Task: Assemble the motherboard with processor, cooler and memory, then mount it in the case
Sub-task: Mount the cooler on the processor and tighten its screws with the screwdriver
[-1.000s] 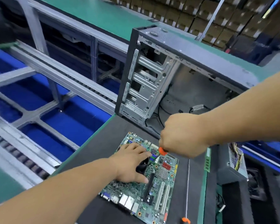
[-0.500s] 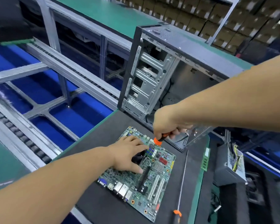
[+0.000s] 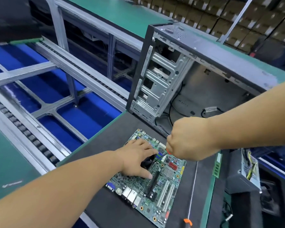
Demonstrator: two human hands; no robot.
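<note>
The green motherboard (image 3: 161, 183) lies flat on the dark mat (image 3: 105, 162). My left hand (image 3: 136, 160) rests on the black cooler (image 3: 147, 162) near the board's middle, fingers and thumb spread over it. My right hand (image 3: 189, 140) hovers over the board's far edge and grips an orange-handled screwdriver (image 3: 168, 151), tip pointing down at the board beside the cooler. Behind the board stands the open grey computer case (image 3: 158, 83). A green memory stick (image 3: 217, 165) lies on the table edge to the right.
A second long screwdriver (image 3: 192, 195) lies on the mat right of the board. A power supply (image 3: 243, 173) with cables sits at the right. A roller conveyor frame (image 3: 44, 112) over blue panels runs along the left. Loose cables lie inside the case.
My right hand with the screwdriver rose a little toward the case, then came back down over the board's far edge. My left hand has stayed on the cooler.
</note>
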